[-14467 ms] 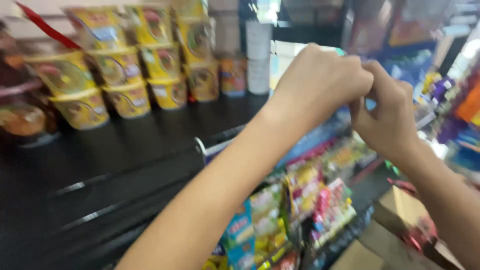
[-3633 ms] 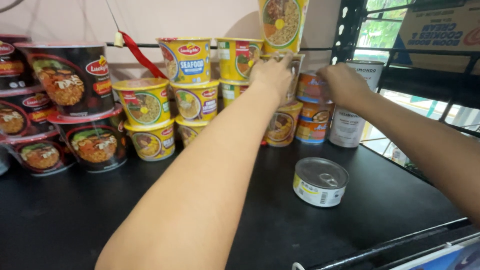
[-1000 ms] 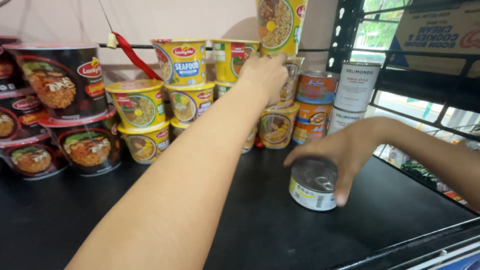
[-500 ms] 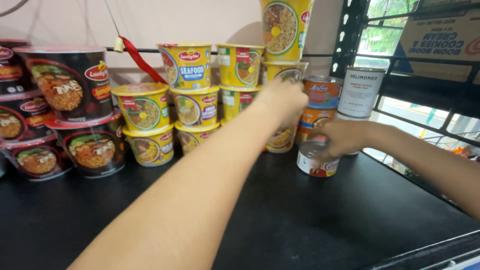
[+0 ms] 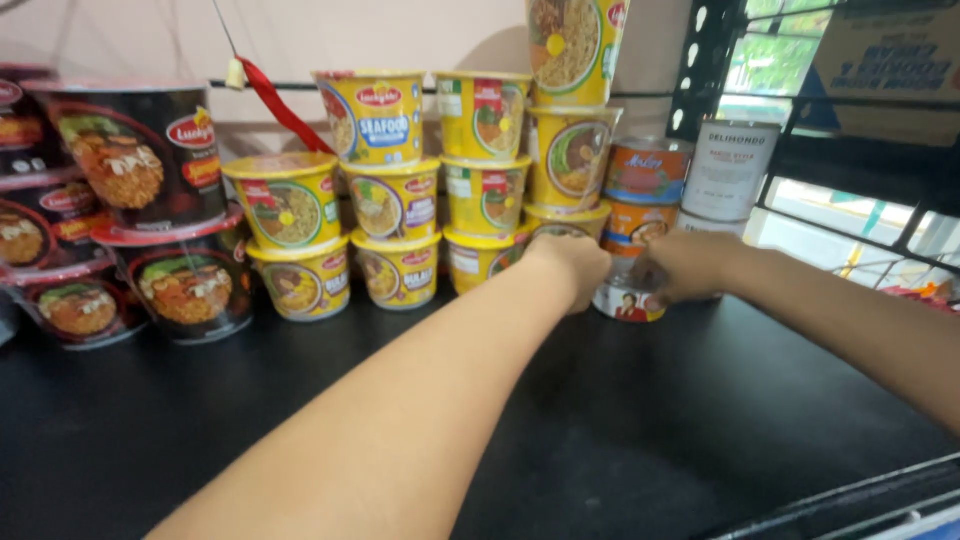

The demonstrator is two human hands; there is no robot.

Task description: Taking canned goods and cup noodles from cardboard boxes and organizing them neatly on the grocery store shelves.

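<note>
Both our hands are out over the black shelf (image 5: 700,420) right now, reaching toward the back row. Our right hand (image 5: 690,268) is draped over a short white tin can (image 5: 628,302), fingers curled across its top and pressing on it; the can stands upright on the shelf, directly in front of the two stacked orange cans (image 5: 645,195). Our left hand (image 5: 570,265) sits just beside it on the left, knuckles toward us, fingers bent inward; we cannot tell whether it actually touches the can or the yellow cup behind it, since the fingertips are hidden.

Behind the left hand rise the stacked yellow noodle cups (image 5: 400,215), three and four high, with a taller stack reaching out of view at the top. Further left stand the big black noodle bowls (image 5: 150,200), also stacked. To the right of the orange cans we see a tall white can (image 5: 728,168) beside a dark metal rack (image 5: 705,70). A red ribbon (image 5: 275,105) hangs down behind the cups.
</note>
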